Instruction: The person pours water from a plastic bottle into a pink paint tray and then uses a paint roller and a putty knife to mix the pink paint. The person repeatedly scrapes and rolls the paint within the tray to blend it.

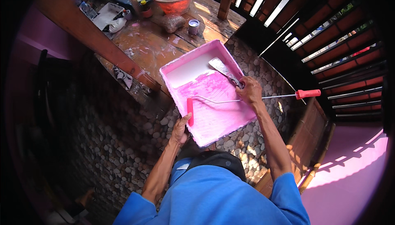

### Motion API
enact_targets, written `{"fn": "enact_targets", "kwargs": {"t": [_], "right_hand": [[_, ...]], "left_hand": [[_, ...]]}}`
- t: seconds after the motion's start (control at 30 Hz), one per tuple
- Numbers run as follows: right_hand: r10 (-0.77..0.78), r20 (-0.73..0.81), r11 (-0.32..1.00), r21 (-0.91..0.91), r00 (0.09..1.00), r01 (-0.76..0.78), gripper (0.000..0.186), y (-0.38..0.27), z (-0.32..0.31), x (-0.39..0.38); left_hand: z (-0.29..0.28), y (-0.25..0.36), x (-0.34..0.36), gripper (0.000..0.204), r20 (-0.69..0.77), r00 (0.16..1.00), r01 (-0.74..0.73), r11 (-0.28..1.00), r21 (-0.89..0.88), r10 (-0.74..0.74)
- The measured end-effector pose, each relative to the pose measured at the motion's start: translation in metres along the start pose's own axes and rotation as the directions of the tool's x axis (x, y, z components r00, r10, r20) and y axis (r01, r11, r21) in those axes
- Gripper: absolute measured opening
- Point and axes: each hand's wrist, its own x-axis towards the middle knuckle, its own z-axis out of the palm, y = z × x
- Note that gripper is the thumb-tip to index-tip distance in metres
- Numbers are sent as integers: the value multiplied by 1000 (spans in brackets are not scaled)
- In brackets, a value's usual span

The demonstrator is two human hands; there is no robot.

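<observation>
Pink tray [193,58], left hand [180,130] on edge; right hand [250,91] holds scraper [221,66]; fence [349,68] apart.

Sunlight comes through the slatted fence [328,32], throwing striped shadows on the pink wall [349,179]. The pebble floor [117,153] dims leftward; fisheye edges curve into black.

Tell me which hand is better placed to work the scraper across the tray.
The right hand, most likely: it grips the scraper by its handle, blade over the tray. The left hand is at the tray's left edge, thumb by the red roller.
</observation>
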Motion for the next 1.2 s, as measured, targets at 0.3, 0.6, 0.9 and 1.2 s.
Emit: {"fn": "enact_targets", "kwargs": {"t": [0.3,0.6,0.9,1.2], "right_hand": [[-232,45,972,-16,972,233,27,-12,53,118],[-262,115,965,28,958,261,28,-33,99,174],[-312,133,949,80,941,304,27,-40,124,206],[-329,141,942,116,934,314,27,-40,142,231]], "left_hand": [[-21,9,79,51,-157,980,-135,986,-93,119],[-44,27,125,51,-224,963,-200,952,-231,148],[-32,41,148,54,-281,928,-327,895,-303,244],[-35,60,166,53,-235,935,-330,891,-310,265]]}}
